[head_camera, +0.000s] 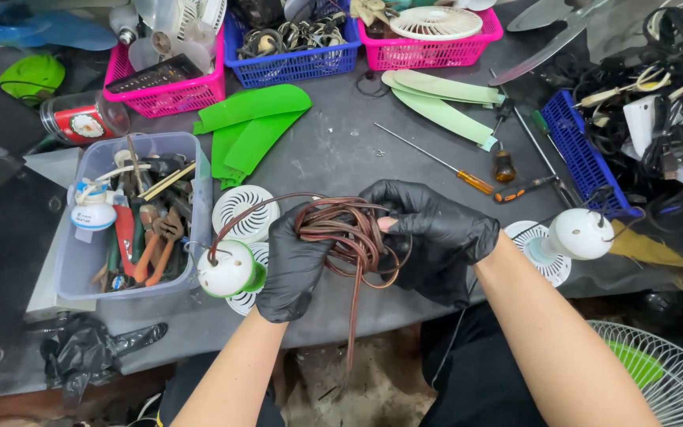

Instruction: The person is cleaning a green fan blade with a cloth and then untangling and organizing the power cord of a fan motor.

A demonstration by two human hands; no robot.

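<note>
Both gloved hands hold a brown cord (347, 233) coil above the counter (341, 150) edge. Left hand (294, 265) fingers closed on the coil's left side, right hand (436, 233) fingers closed on its right. Cord end hangs down. White motor (229, 269) just left; tool bin (132, 213) further left; screwdriver (444, 164) behind.

Tool bin (81, 261) lies left of both hands; screwdrivers (468, 178) behind them.
</note>
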